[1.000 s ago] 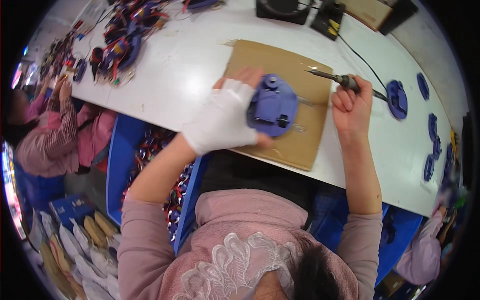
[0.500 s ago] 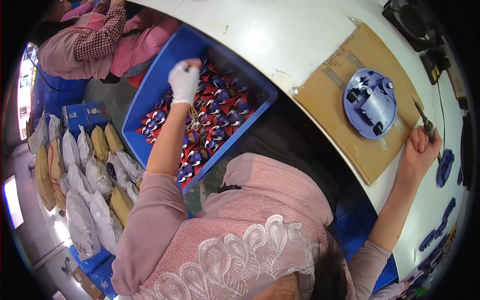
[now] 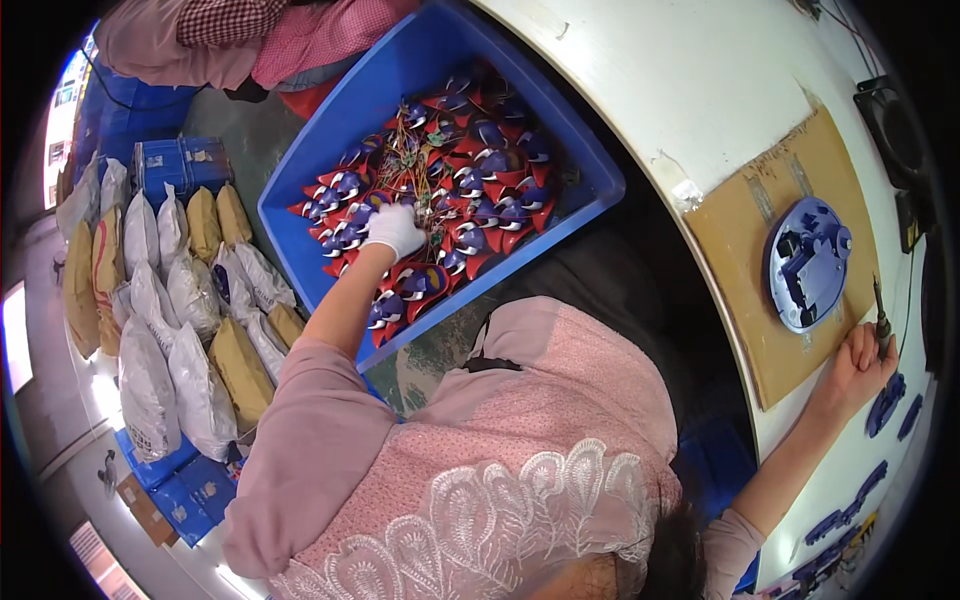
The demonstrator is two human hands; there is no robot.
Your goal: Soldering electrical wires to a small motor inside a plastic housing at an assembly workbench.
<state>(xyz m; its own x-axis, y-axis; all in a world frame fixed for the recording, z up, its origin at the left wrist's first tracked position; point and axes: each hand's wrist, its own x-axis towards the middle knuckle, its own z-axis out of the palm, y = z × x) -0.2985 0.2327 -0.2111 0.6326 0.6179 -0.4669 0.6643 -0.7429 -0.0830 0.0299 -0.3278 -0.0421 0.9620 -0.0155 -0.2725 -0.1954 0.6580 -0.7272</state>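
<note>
White-gloved left hand (image 3: 395,228) is down in the blue bin (image 3: 300,190), grip closed on a red-purple part (image 3: 425,225); your right hand (image 3: 858,365) grips a screwdriver (image 3: 881,318) on the worktop (image 3: 700,90).

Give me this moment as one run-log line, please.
left hand: white-gloved, reaching into blue plastic bin of red-and-purple wired parts | right hand: holding slim tool | round purple housing: on brown cardboard mat
</note>
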